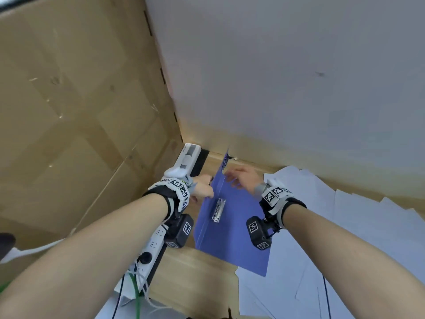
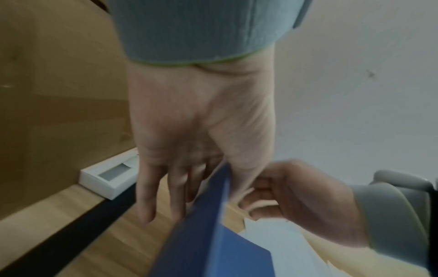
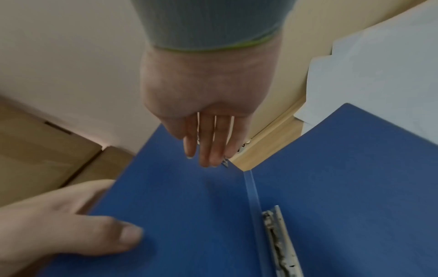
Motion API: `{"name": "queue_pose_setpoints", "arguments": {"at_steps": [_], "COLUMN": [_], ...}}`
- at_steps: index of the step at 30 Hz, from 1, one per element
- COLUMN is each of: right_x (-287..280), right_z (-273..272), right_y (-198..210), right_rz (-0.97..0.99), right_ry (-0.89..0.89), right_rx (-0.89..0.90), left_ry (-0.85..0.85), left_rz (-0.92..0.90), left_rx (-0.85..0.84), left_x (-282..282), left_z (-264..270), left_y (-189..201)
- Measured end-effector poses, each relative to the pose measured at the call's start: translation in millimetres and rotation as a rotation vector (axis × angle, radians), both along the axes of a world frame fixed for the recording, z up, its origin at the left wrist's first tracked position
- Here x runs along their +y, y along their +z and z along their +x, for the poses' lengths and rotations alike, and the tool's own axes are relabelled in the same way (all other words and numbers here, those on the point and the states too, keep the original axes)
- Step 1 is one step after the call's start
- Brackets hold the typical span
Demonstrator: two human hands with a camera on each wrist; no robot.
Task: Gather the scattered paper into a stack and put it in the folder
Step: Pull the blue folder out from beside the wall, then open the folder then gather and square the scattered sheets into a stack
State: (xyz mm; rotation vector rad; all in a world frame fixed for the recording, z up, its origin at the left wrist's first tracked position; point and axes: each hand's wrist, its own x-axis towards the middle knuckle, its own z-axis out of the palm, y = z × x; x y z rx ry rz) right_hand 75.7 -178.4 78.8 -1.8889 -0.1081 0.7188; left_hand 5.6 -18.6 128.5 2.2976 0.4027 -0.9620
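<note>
The blue folder lies open over the table, its left cover raised, with a metal clip beside the spine. My left hand pinches the left cover's outer edge: the thumb lies on the inside face and the fingers are behind it. My right hand reaches over the folder's top, and its straight fingertips touch the raised cover near the spine. Scattered white paper sheets lie overlapping to the right, partly under the folder.
A white power strip with cables runs along the table's left edge. A white box sits in the far left corner. A cardboard panel stands on the left, a white wall behind. Bare wooden table shows near me.
</note>
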Motion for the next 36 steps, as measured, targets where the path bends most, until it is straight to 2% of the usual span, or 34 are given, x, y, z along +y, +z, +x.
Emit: {"name": "queue_pose_setpoints", "arguments": {"at_steps": [3, 6, 10, 12, 17, 19, 23, 29, 36], "right_x": [-11, -29, -41, -41, -25, -14, 11, 28, 27], "right_z": [-3, -7, -20, -29, -44, -53, -66, -70, -70], "right_y": [-29, -59, -92, -101, -129, -131, -129, -126, -127], "right_rz": [-0.143, -0.287, -0.392, -0.421, -0.443, -0.446, -0.57, -0.679, -0.661], "right_ry": [0.021, 0.048, 0.056, 0.053, 0.09, 0.127, 0.217, 0.235, 0.227], "right_rx": [0.007, 0.061, 0.156, 0.167, 0.189, 0.181, 0.13, 0.018, 0.031], "left_ry": [0.071, 0.177, -0.019, -0.18, -0.45, -0.528, -0.678, -0.677, -0.656], "left_rz": [0.093, 0.17, 0.493, 0.554, 0.361, 0.365, 0.478, 0.469, 0.447], "left_rx": [-0.202, -0.259, -0.395, -0.436, -0.169, -0.119, -0.122, -0.099, -0.045], "left_x": [33, 60, 81, 84, 69, 62, 58, 59, 54], "left_z": [-6, -16, -25, -22, -21, -26, -38, -39, -35], "left_y": [-10, -23, -43, -60, -115, -135, -171, -192, -194]}}
